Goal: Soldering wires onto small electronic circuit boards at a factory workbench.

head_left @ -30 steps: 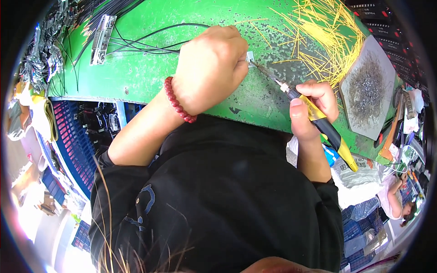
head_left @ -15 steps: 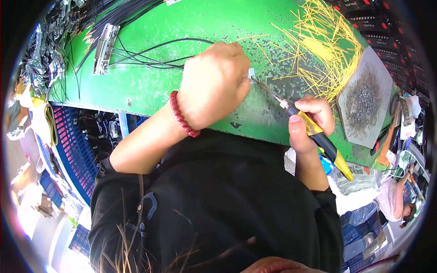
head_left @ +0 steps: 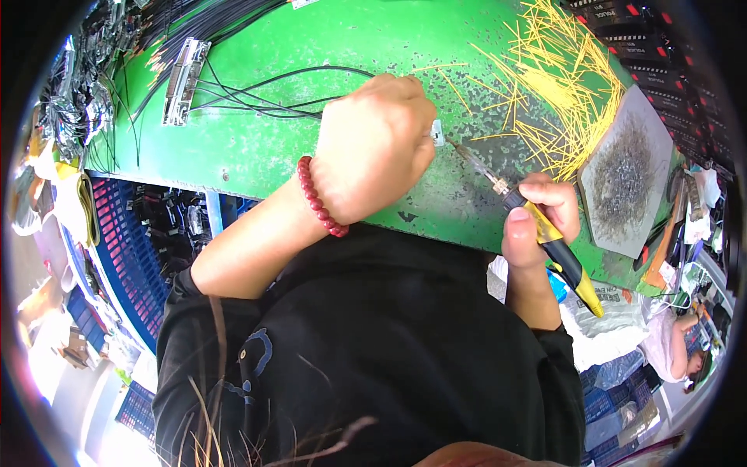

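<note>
My left hand is closed, back upward, low over the green bench, its fingertips mostly hidden. A small white piece pokes out beside its fingers, seemingly pinched there. Thin black cables run from the left into or under this hand. Their other end meets a shiny silver, rectangular part lying on the bench. My right hand grips a soldering iron with a yellow and black handle. Its slim tip points up and left, a small gap away from the white piece.
Many loose yellow thin sticks or tubes lie scattered at the far right. Near them rests a grey hexagonal plate with a dark sooty middle. Bundled black cables fill the far left. A blue crate stands below the bench edge.
The soldering iron's tip has drawn back slightly to the right and down from the white piece, which now shows more. My left hand appears shifted a little rightward, along with the whole view.
</note>
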The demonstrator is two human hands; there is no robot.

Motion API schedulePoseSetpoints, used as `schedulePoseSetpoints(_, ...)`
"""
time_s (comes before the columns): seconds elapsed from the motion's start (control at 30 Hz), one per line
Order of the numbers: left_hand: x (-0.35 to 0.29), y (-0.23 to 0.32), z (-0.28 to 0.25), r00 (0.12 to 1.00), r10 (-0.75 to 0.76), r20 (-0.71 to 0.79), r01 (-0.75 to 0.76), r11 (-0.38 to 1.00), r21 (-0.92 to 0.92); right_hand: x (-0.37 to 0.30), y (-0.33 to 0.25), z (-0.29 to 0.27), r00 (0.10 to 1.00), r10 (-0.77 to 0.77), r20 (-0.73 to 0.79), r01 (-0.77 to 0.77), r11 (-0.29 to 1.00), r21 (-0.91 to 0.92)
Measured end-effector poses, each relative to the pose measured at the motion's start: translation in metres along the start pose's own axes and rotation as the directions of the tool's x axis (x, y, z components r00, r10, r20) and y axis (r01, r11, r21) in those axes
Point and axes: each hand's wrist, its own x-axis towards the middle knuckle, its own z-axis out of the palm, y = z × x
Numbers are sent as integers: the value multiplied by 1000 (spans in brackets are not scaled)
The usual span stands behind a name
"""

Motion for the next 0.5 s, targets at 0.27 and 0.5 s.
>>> schedulePoseSetpoints(0.27, 1, 2, -2, 1000, 5, 2, -5, 1000, 22, 1, 1, 0, 999, -7, -42, 6, 1000, -20)
schedulePoseSetpoints(0.5, 0, 2, -2, 1000, -22, 18, 22, 1000, 3, 0, -4, -4, 999, 19, -30, -21, 997, -72)
